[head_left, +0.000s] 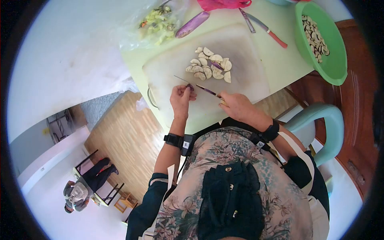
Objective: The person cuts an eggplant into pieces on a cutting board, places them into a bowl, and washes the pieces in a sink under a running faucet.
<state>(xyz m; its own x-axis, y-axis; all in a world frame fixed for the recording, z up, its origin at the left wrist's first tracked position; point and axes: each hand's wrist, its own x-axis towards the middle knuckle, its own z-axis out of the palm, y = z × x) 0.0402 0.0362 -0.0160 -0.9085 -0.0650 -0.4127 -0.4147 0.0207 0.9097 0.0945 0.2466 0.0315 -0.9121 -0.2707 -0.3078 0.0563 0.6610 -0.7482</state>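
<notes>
My left hand (pixel 182 100) is closed on a small purple eggplant end piece (pixel 190 86) over the near left part of the white cutting board (pixel 250 74). In my right hand (pixel 239 107) is a knife (pixel 207 90), gripped by its handle. Its blade points up and left, right beside the eggplant piece at my left fingertips. Just beyond the blade lies a pile of cut eggplant slices (pixel 207 71), pale inside with purple skin. One whole eggplant (pixel 193 25) rests past the board's far edge.
A green basin (pixel 338 60) at the right holds more slices. Near it lie a red-handled knife (pixel 276 39) and a peeler-like metal tool (pixel 247 21). A plastic bag of trimmings (pixel 160 24) sits far left. A chair (pixel 334 132) stands right; another person (pixel 78 192) sits lower left.
</notes>
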